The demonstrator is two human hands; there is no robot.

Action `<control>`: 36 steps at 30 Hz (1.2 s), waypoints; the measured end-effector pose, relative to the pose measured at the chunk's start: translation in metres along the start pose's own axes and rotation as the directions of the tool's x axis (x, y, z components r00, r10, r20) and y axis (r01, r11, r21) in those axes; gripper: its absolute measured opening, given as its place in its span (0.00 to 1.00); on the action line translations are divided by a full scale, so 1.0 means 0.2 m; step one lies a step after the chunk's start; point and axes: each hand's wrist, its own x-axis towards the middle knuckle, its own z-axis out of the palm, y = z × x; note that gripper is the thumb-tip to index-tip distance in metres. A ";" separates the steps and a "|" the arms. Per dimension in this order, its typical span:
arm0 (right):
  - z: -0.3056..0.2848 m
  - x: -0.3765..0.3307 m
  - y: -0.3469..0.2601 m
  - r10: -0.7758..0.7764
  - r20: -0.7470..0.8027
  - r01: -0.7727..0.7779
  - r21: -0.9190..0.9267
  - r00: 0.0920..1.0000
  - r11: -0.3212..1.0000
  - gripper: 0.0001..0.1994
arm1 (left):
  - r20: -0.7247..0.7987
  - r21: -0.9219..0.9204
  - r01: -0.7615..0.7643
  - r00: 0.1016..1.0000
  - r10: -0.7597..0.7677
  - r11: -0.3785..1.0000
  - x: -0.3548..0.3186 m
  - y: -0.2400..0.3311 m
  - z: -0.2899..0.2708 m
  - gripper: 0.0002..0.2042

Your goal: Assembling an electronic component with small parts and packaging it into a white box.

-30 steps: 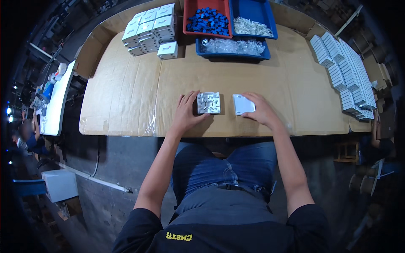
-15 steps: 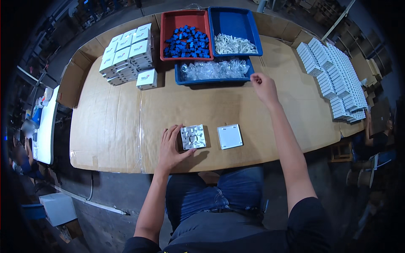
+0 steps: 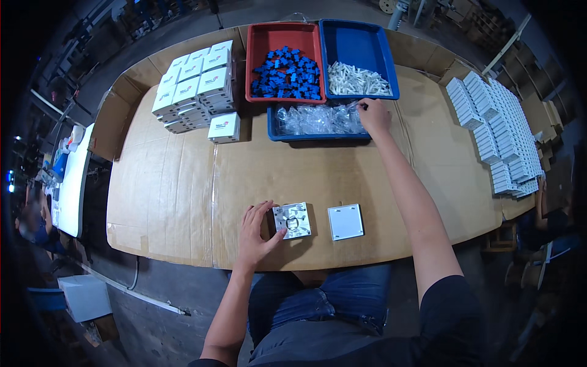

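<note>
As left hand touches casing, right hand at clear packets

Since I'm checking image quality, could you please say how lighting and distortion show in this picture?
Head view: the rim is dark, and the cardboard tabletop has a bowed near edge; head view: the white side table is glaringly bright, and the clear plastic pieces glint; head view: a shadow lies below the front blue tray.
</note>
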 end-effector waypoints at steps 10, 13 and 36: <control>-0.22 0.01 0.08 -0.001 0.135 -0.115 0.851 0.991 0.513 0.11 | -0.020 -0.003 -0.026 0.999 0.026 1.000 0.01 0.02 0.00 0.33; -0.35 -0.10 0.02 -0.009 0.251 -0.231 0.904 0.968 0.359 0.12 | -0.068 -0.153 0.043 0.996 -0.053 0.987 -0.01 0.03 -0.01 0.30; -0.70 -1.32 -0.39 -0.048 0.278 -0.271 0.956 0.959 0.112 0.05 | 0.051 -0.749 0.246 0.947 -0.317 0.615 0.06 0.57 0.23 0.11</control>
